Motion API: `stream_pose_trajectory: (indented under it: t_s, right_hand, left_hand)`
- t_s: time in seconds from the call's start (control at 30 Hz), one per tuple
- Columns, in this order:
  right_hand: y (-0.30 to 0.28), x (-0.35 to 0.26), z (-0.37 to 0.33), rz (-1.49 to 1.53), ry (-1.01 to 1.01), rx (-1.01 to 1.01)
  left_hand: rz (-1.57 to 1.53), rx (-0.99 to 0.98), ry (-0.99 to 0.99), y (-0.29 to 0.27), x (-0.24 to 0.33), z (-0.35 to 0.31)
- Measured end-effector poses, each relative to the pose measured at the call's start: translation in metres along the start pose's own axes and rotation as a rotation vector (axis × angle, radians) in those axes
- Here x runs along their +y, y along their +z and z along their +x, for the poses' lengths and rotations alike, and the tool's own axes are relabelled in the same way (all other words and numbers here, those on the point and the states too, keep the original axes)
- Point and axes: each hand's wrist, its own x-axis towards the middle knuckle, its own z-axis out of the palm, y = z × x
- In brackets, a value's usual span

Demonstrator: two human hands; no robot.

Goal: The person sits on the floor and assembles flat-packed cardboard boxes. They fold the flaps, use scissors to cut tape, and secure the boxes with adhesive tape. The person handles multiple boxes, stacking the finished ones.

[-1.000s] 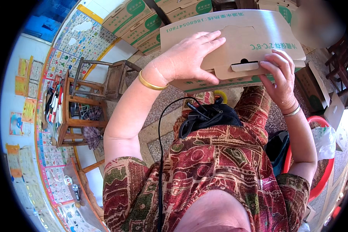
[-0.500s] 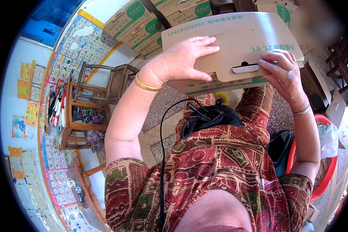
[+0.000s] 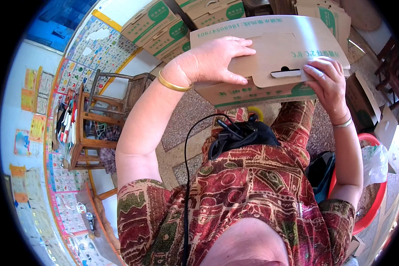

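Bright daylight, strong sun on the cardboard box (image 3: 270, 57) and floor (image 3: 186, 124), washed-out glare at right edge, sharp centre, heavy fisheye bending, black rounded corners
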Motion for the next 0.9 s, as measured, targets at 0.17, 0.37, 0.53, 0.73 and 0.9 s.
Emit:
stream_pose_trajectory:
  t_s: [0.17,0.37,0.53,0.73,0.9]
  right_hand:
    - [0.008,0.008,0.004,0.060,0.028,0.013]
    - [0.010,0.008,-0.005,0.049,0.007,0.026]
    - [0.015,0.009,-0.015,-0.053,0.088,0.089]
    - [0.012,0.025,-0.034,-0.219,0.326,0.243]
    - [0.020,0.052,-0.057,0.188,0.874,0.383]
  left_hand:
    - [0.006,-0.021,0.024,-0.003,-0.003,0.003]
    - [0.125,-0.044,0.013,-0.004,0.012,0.008]
    - [0.267,0.029,0.089,0.004,0.019,0.012]
    - [0.385,0.145,0.162,0.012,0.030,0.008]
    - [0.363,0.212,0.143,0.015,0.036,0.006]
